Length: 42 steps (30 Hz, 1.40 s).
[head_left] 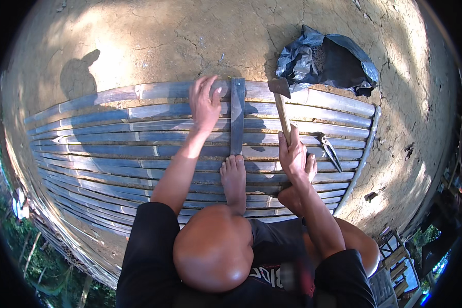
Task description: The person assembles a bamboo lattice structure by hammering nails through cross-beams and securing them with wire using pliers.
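Note:
My right hand (pixel 293 154) is wrapped round the wooden handle of a hatchet (pixel 282 110). The hatchet's dark metal head points away from me, over the far edge of a bamboo slat panel (pixel 179 151). Left of it, my left hand (pixel 206 105) hovers over the far slats, fingers apart and slightly bent, with nothing visible in them. Between the hands a dark flat strip (pixel 237 115) lies across the slats, with a small nail-like spot near its far end. My bare left foot (pixel 233 179) meets the strip's near end.
Pliers (pixel 331 152) lie on the slats right of my right hand. A crumpled black plastic bag (pixel 305 56), with small brown pieces inside, sits on the cracked dirt ground (pixel 190 36) beyond the panel. A bamboo pole (pixel 367 146) borders the panel's right end.

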{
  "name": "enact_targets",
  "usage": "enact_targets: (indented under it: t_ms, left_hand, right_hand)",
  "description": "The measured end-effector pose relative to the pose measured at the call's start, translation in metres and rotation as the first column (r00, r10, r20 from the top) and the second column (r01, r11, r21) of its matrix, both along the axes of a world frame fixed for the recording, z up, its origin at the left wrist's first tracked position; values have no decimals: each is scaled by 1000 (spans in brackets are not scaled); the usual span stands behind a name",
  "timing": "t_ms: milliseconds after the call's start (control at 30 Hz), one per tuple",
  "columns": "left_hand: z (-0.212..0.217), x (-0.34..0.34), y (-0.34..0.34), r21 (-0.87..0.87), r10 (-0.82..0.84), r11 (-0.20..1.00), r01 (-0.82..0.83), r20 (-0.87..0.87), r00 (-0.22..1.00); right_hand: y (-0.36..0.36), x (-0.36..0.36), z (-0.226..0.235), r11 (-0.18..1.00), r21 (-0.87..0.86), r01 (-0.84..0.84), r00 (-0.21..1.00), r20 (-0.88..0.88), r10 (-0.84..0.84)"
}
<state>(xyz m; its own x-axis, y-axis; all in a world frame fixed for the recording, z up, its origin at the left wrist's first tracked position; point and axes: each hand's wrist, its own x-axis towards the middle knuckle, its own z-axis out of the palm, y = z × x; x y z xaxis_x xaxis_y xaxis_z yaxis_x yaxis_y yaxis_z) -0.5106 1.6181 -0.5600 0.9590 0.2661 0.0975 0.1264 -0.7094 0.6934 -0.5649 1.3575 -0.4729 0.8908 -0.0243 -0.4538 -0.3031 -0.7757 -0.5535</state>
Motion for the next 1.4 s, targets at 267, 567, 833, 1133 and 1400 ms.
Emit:
enact_targets:
  t_ms: [267, 567, 833, 1133, 1400]
  left_hand:
    - [8, -2, 37, 278, -280, 907, 316, -162, 946]
    - [2, 0, 35, 304, -327, 883, 357, -145, 934]
    - [2, 1, 36, 310, -343, 882, 356, -97, 934]
    - [2, -2, 35, 314, -313, 892, 325, -89, 946]
    - [1, -4, 37, 314, -289, 900, 304, -94, 953]
  right_hand:
    - [1, -6, -2, 1000, 15, -1, 996, -92, 3]
    - [6, -9, 0, 1000, -5, -21, 997, -73, 21]
    - [7, 14, 8, 997, 42, -71, 987, -142, 76]
    - [0, 53, 14, 979, 102, -177, 975, -117, 188]
    - [10, 111, 33, 929, 194, -316, 939, -72, 335]
